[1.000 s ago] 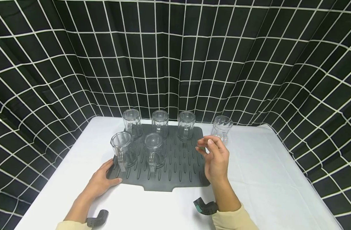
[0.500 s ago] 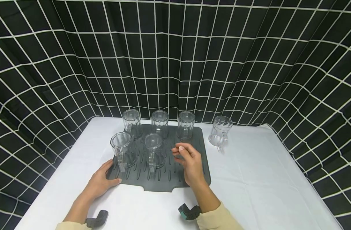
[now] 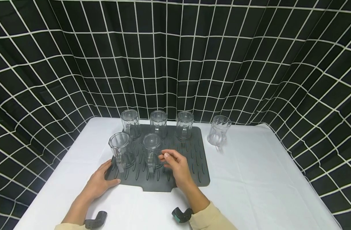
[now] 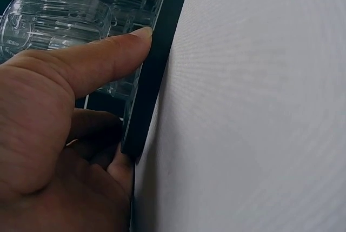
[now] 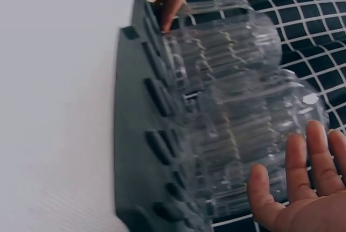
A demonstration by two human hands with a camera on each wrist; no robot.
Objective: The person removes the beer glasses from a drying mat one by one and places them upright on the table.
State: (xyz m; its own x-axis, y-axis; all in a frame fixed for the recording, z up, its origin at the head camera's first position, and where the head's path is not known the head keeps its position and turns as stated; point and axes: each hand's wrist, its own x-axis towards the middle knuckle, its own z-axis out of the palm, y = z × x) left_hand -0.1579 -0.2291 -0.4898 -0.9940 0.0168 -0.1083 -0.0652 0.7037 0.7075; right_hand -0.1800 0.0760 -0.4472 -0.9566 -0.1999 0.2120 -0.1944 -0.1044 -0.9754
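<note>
I'd guess I'm almost there: 5 of 6 mugs stand on the gray mat (image 3: 197, 166), i.e. far L mug (image 3: 130, 123), far mid. mug (image 3: 158, 124), far R mug (image 3: 184, 125), near L mug (image 3: 121, 149) & near mid. mug (image 3: 151, 148). 1 lone mug (image 3: 218, 132) is left on the white cloth (image 3: 250, 166), right of the mat's far end. My L hand (image 3: 99, 182) grips the mat's near left corner. My R hand (image 3: 176, 166) has nothing in it, by the near mid. mug; can't tell if they touch. Only the head view has the lone mug. R wrist view shows my R fingers spread apart; from the head they look bunched. L wrist view shows my thumb tip on the mat's edge, up close.
</note>
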